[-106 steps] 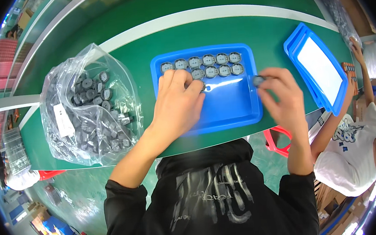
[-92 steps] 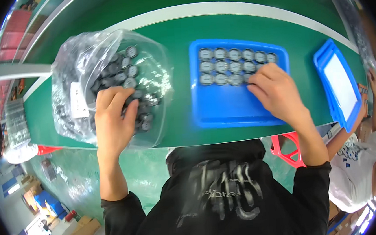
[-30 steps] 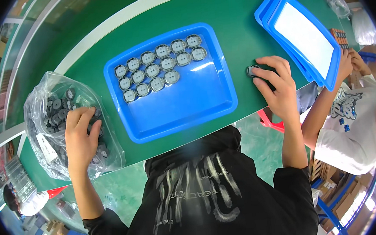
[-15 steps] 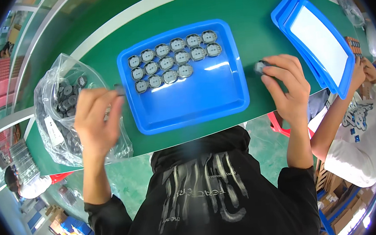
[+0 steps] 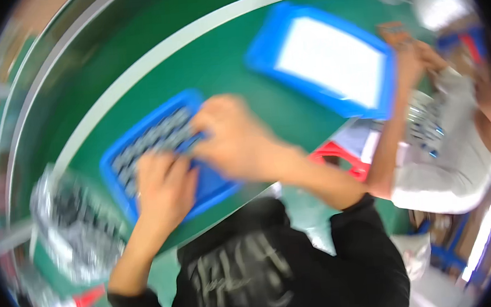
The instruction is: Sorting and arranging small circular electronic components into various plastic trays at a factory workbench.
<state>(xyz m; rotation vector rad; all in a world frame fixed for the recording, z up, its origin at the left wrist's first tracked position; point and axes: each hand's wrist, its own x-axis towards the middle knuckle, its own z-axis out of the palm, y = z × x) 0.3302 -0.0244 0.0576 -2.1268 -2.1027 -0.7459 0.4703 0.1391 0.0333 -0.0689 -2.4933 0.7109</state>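
A blue tray (image 5: pixel 210 185) holds rows of small round grey parts (image 5: pixel 151 139) in its far portion. Both my hands are over it, close together and blurred by motion. My left hand (image 5: pixel 167 185) has its fingers curled down beside the rows. My right hand (image 5: pixel 230 137) reaches in from the right, thumb and fingers drawn together at the rows' right end. Whatever sits between the fingertips of either hand is too smeared to make out. Left of the tray lies a clear plastic bag (image 5: pixel 71 248) with many loose dark grey parts.
Blue trays (image 5: pixel 266 53) with a white sheet (image 5: pixel 330 57) lie at the back right on the green table (image 5: pixel 235 27). At the right a co-worker's arm (image 5: pixel 391 136) reaches past them to an orange-brown item (image 5: pixel 393 32). A red stool (image 5: pixel 344 157) stands by the table edge.
The view has swung right, so the tray and bag appear further left and tilted. My hands, apart on either side of the tray before with a grey part in the right, have come together over it.
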